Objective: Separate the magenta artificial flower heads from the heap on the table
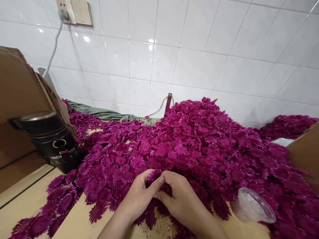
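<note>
My left hand [142, 189] and my right hand [175, 191] meet at the front edge of a big heap of magenta fabric flowers [189, 139]. Between the fingers of both hands is one magenta fabric flower [154, 175], mostly hidden by them. The left thumb presses across toward the right fingers, and the right thumb and forefinger are pinched close to it. More flat, fringed flowers lie under and around both wrists.
A black vacuum bottle [56, 142] stands at left beside a cardboard box [22, 86]. At right are a clear plastic cup [253, 205] with whitish contents and another cardboard piece [306, 152]. Behind rises a white tiled wall [164, 59] with a socket [74, 11] and plugged cable.
</note>
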A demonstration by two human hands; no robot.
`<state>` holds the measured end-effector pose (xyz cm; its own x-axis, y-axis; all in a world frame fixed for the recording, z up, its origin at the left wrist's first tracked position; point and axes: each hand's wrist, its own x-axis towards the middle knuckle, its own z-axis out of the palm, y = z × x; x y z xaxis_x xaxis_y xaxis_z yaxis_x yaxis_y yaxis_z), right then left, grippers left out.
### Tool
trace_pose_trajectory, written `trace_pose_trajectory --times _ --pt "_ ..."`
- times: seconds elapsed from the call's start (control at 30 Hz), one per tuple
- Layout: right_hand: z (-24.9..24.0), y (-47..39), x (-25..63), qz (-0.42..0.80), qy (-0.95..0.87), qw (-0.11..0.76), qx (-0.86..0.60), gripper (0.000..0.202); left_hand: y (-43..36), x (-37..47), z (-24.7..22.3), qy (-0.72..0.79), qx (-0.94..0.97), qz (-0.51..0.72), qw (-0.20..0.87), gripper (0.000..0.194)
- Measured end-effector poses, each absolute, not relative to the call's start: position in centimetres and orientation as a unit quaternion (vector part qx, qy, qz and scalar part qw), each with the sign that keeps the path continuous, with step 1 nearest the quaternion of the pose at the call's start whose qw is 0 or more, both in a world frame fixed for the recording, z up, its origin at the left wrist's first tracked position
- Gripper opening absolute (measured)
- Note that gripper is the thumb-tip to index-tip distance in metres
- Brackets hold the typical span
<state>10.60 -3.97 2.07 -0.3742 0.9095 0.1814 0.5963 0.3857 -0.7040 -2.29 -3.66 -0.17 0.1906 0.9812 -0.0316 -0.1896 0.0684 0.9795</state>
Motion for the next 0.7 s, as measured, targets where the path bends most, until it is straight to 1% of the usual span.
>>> trace_pose_trajectory --times 0.07,0.17,0.3,0.4,0.5,0.53,0.6,0.63,0.67,0.7 --pt "2.0 -3.9 10.7 0.274 -0.783 0.287 -0.479 0.017 -3.7 -2.4 0.0 0.408 0.479 0.482 0.609 0.029" --pt "2.2 -4.0 11.1 0.296 -0.778 0.284 -0.475 0.019 -3.9 -2.5 -0.1 0.423 0.449 0.491 0.615 0.026" --pt "2.0 -5.2 11.0 0.306 -0.788 0.280 -0.455 0.018 -3.5 -3.1 -0.5 0.464 0.442 0.502 0.581 0.023" --pt "1.4 -6.6 10.7 0.331 -0.807 0.293 -0.392 0.017 -2.1 -4.6 -0.4 0.503 0.363 0.590 0.516 0.027" --pt "1.3 -6.5 11.4 0.341 -0.812 0.303 -0.365 0.020 -0.8 -6.4 0.3 0.528 0.227 0.694 0.433 0.040" --pt "1.4 -5.9 12.0 0.328 -0.805 0.314 -0.382 0.018 -0.7 -6.7 0.5 0.529 0.233 0.697 0.425 0.041" --pt "1.8 -4.3 13.3 0.284 -0.778 0.352 -0.437 0.013 -1.0 -6.5 0.8 0.537 0.286 0.665 0.434 0.040" --pt "2.0 -3.5 13.9 0.207 -0.739 0.401 -0.500 0.011 -1.3 -6.0 0.7 0.539 0.321 0.639 0.445 0.039" --pt "2.2 -2.8 14.3 0.154 -0.716 0.429 -0.529 0.021 -1.6 -5.4 0.6 0.539 0.350 0.616 0.455 0.038" --pt "2.4 -2.4 14.5 0.133 -0.706 0.440 -0.539 0.030 -2.0 -4.8 0.3 0.537 0.374 0.597 0.463 0.037"
